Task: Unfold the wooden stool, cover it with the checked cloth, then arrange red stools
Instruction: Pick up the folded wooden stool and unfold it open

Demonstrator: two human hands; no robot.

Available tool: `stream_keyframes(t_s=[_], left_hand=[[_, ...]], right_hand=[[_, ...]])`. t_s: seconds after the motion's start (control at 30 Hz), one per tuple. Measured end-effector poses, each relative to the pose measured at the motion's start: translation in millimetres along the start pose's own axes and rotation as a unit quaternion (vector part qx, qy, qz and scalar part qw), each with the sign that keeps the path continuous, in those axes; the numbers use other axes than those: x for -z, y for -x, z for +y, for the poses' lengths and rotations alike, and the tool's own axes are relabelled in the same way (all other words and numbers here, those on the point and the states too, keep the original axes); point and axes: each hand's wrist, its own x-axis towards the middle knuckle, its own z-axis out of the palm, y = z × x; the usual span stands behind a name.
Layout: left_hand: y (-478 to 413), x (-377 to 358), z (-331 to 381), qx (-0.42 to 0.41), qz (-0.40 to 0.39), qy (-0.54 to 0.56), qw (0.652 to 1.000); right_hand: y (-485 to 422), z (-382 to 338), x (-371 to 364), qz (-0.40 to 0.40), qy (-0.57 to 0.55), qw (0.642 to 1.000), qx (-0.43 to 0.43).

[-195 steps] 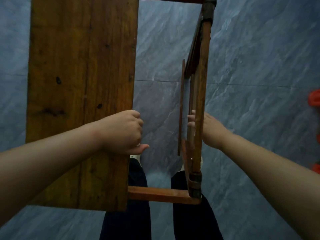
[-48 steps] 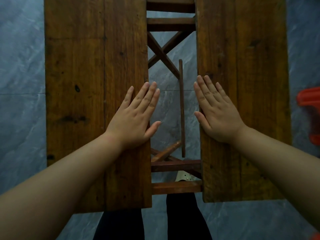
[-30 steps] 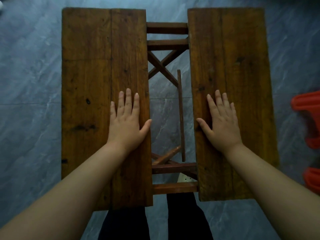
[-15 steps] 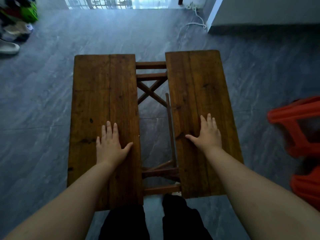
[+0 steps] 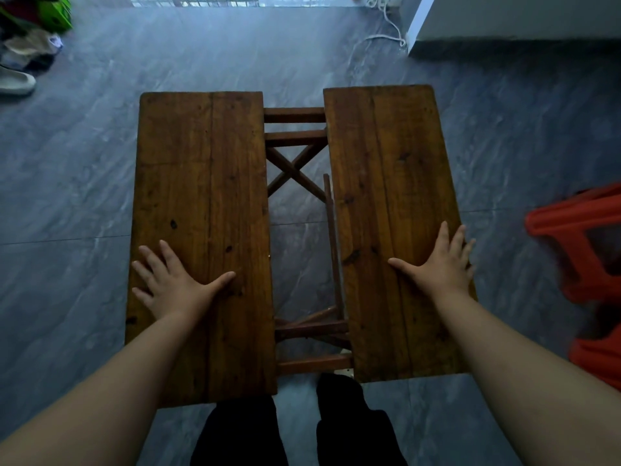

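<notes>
Far left: a pale shoe point(image 5: 15, 83) lies on the grey floor point(image 5: 67, 203) beside a heap of mixed, blurred things point(image 5: 33, 38) in the top corner.
Left hand point(image 5: 171, 284): open and palm down, with the fingers spread; it rests flat on the left board near that board's outer edge, and the thumb points toward the gap.
Left board point(image 5: 201, 169): one half of the top of the wooden stool point(image 5: 235, 203). It lies level, made of two dark brown planks side by side.
Gap: the two halves stand apart. Rails and a crossed brace point(image 5: 294, 169) of the frame show between them, with the floor visible below.
Person's legs point(image 5: 242, 432): in black, standing at the near end of the wooden stool, right under the gap.
Cable point(image 5: 386, 31): white, trailing over the floor at the far end, next to a white wall base point(image 5: 504, 18).
Right board point(image 5: 386, 183): the other half of the top, level with the left one.
Right hand point(image 5: 443, 267): open and flat on the right board at its outer edge. The fingers are straight and the thumb is stretched inward.
Red stools point(image 5: 581, 230): at the right edge of the view, on the floor, well apart from the wooden stool. They are blurred, one shape above and another below, so I cannot tell how they stand.
</notes>
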Motion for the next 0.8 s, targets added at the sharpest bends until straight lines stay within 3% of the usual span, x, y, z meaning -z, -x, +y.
stream_keyframes(t_s=[0.67,0.8], left_hand=[[-23.3,3.8,-23.3,0.064,0.008,0.054,0.996],[-8.3,-16.1,-10.4,0.038,-0.020,0.055,0.998]], right_hand=[[-7.9,0.9,-1.1,-0.002,-0.036,0.997,-0.062],[0.4,-19.0,-16.8,-0.033,-0.085,0.995,-0.030]])
